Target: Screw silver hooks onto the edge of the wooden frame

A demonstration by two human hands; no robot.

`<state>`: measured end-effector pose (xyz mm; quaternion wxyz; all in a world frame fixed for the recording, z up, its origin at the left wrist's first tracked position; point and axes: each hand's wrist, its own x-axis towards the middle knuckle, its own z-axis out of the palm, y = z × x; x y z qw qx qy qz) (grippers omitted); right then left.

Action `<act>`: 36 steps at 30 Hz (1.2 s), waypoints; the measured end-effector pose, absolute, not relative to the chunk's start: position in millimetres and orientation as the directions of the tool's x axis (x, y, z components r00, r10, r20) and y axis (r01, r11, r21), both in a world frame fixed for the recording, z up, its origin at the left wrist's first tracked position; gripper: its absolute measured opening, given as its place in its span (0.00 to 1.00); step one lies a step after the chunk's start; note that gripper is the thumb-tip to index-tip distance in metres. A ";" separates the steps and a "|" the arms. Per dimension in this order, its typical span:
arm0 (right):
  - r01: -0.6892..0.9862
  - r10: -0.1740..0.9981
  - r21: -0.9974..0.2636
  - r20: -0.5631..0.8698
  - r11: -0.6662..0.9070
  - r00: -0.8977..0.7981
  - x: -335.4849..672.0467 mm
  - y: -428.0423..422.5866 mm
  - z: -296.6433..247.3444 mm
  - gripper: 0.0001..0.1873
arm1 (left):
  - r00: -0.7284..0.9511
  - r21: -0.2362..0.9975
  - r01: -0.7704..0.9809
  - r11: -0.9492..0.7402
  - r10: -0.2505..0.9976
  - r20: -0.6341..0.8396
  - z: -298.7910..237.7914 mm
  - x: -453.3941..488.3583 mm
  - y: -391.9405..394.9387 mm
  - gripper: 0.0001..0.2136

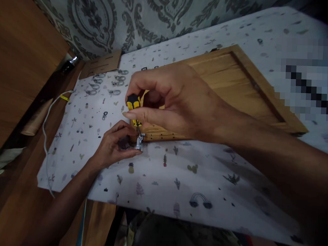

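My right hand (172,101) is closed around a short yellow and black screwdriver (134,103), its shaft pointing down. The tip meets a small silver metal hinge (139,142) at the near left corner of a framed wooden panel (219,78). Thumb and fingers of my left hand (114,144) pinch the hinge from the left and hold it by the panel's edge. Along that edge run several small dark holes. Whether a screw sits under the tip is too small to tell.
Several silver metal hardware pieces (119,78) lie at the back left beside a flat cardboard piece (101,65). A white cable (45,133) runs over the left edge of the patterned white sheet (156,183). A patterned wall (146,18) stands behind.
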<state>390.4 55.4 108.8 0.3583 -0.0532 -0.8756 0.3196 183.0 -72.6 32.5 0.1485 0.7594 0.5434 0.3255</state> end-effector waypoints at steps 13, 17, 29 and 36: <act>-0.195 0.266 -0.634 0.556 0.749 -0.787 391.3 57.8 110.4 0.05 | 0.201 0.572 0.722 -0.389 0.909 0.365 33.5 184.3 -72.3 0.18; -0.131 0.324 -0.627 0.558 0.768 -0.764 389.9 51.9 110.0 0.04 | 0.200 0.565 0.734 -0.377 0.915 0.351 32.1 182.9 -72.7 0.18; -0.193 0.286 -0.653 0.552 0.733 -0.783 391.0 53.0 111.9 0.04 | 0.180 0.580 0.732 -0.357 0.922 0.342 33.2 182.7 -72.3 0.18; -0.209 0.262 -0.629 0.570 0.749 -0.779 390.7 55.4 109.5 0.05 | 0.186 0.578 0.734 -0.357 0.924 0.335 34.5 184.7 -72.4 0.19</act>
